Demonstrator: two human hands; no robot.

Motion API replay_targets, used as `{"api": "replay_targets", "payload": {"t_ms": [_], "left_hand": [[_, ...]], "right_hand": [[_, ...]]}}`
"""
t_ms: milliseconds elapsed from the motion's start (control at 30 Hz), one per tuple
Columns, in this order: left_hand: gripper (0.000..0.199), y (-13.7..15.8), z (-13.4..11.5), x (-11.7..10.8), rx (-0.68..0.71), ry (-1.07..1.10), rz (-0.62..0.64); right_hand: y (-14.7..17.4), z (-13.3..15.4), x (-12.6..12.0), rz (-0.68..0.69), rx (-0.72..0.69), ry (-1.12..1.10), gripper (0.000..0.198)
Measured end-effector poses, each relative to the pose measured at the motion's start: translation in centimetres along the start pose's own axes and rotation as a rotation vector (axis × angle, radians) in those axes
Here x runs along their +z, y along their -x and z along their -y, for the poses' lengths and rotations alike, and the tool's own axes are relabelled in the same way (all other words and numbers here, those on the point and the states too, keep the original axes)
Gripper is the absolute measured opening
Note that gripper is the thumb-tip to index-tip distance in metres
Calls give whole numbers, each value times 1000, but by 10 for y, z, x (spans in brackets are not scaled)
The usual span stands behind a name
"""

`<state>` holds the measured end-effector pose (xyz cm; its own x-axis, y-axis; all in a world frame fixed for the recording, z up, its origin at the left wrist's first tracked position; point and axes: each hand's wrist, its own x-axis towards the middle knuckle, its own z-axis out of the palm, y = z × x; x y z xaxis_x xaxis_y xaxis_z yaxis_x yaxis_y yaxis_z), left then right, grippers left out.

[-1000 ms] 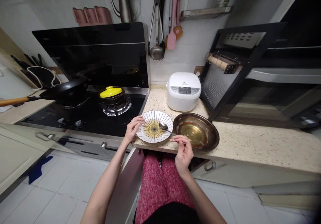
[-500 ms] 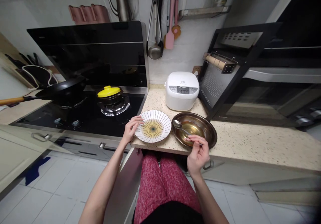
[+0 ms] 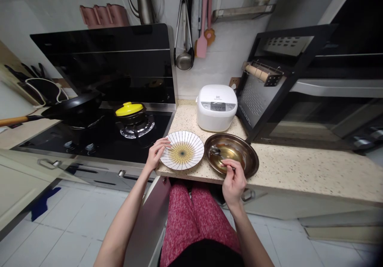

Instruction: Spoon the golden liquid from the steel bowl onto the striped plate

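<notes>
A round plate [image 3: 194, 155] with black rays and a yellow centre lies on the counter. At its left edge is my left hand [image 3: 156, 152], closed over the rim, fingers on top. Beside the plate stands a wide metal bowl [image 3: 253, 155] with a shiny, golden-looking inside. My right hand [image 3: 235, 181] pinches the handle of a metal spoon [image 3: 214, 150] above the bowl's near side. The spoon's head is down inside the bowl, toward its left wall. Most of the handle's end is hidden by my fingers.
A white rice cooker [image 3: 217, 109] stands behind the bowl. Left is a gas hob with a yellow-lidded pot [image 3: 129, 109] and a black wok [image 3: 74, 105]. A black rack [image 3: 249, 99] and oven stand at right. Below the counter, a cabinet door [image 3: 149, 219] hangs open by my legs.
The spoon's head has dropped from near the bowl's left rim to deeper inside, and my right hand has shifted slightly left. My left hand and the plate stay put.
</notes>
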<state>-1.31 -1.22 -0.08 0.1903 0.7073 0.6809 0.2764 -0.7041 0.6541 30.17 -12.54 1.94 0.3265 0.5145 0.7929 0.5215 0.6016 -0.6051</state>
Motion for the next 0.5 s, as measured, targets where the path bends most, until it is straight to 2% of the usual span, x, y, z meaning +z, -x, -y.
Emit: {"api": "replay_targets", "payload": {"t_ms": [200, 500], "left_hand": [[35, 0, -1, 0, 1, 4, 0], [35, 0, -1, 0, -5, 4, 4]], "right_hand": [[-1, 0, -1, 119, -139, 53, 24], [-6, 4, -9, 137, -196, 103, 25]]}}
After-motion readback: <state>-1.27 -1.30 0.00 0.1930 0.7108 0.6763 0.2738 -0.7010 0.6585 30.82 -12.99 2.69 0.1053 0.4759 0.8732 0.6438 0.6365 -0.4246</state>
